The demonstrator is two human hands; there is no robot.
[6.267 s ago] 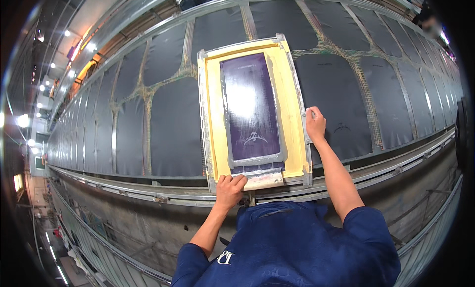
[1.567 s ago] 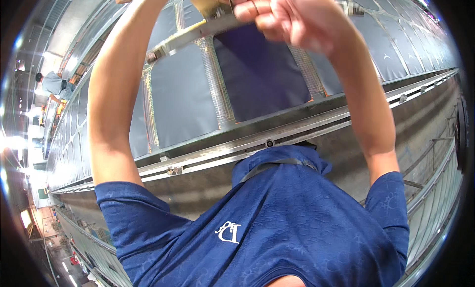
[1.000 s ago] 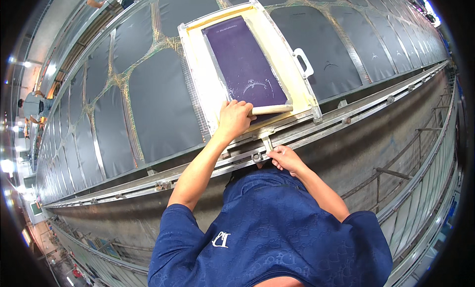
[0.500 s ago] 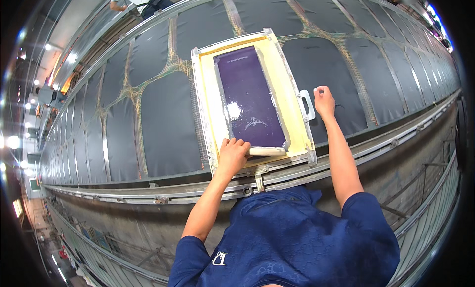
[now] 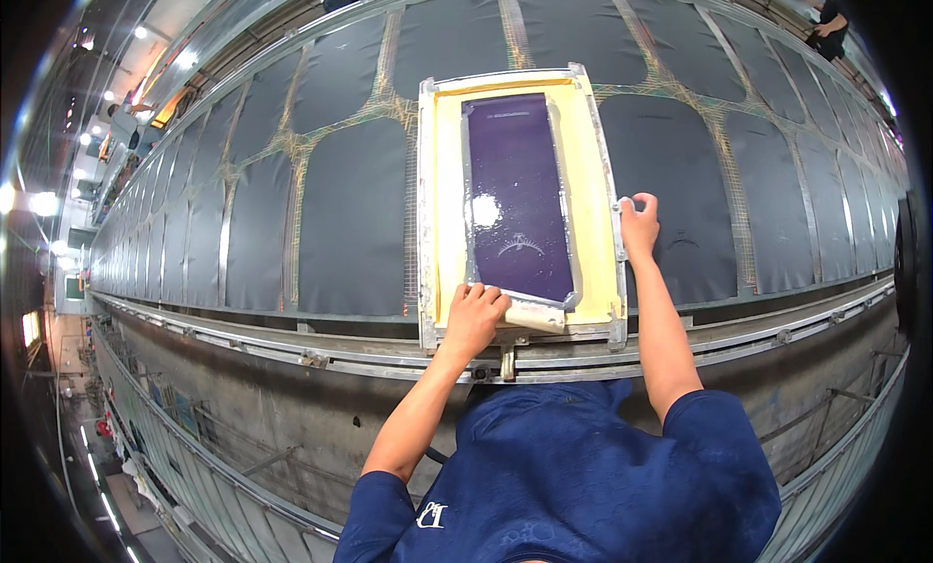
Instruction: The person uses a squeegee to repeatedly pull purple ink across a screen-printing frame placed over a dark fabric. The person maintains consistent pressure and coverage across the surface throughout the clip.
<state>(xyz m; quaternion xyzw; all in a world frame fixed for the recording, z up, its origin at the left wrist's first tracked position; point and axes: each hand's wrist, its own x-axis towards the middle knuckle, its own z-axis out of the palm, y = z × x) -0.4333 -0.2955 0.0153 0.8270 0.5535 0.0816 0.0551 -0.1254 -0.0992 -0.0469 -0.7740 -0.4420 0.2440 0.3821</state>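
A screen-printing frame (image 5: 591, 301) with a yellow border lies over one of the dark panels in front of me. Dark purple mesh (image 5: 520, 170), glossy and wet-looking, fills its middle, with a small pale arched design near the close end. My left hand (image 5: 474, 322) is wrapped round one end of a pale squeegee (image 5: 535, 316), which lies slanted across the frame's near end. At the frame's right side, my right hand (image 5: 639, 225) has its fingers closed on a pale handle (image 5: 624, 208), mostly hidden by them.
Rows of dark panels (image 5: 350, 223) cover the long table, divided by strips with coloured threads. A metal rail (image 5: 330, 354) runs along its near edge, close to my body. The panel right of the frame bears a faint arched mark (image 5: 683, 240). People (image 5: 831, 29) stand beyond the table.
My right hand has gone from beside the handle to closing on it. The frame now looks straighter, and the squeegee's right end slopes nearer to me. My view has shifted.
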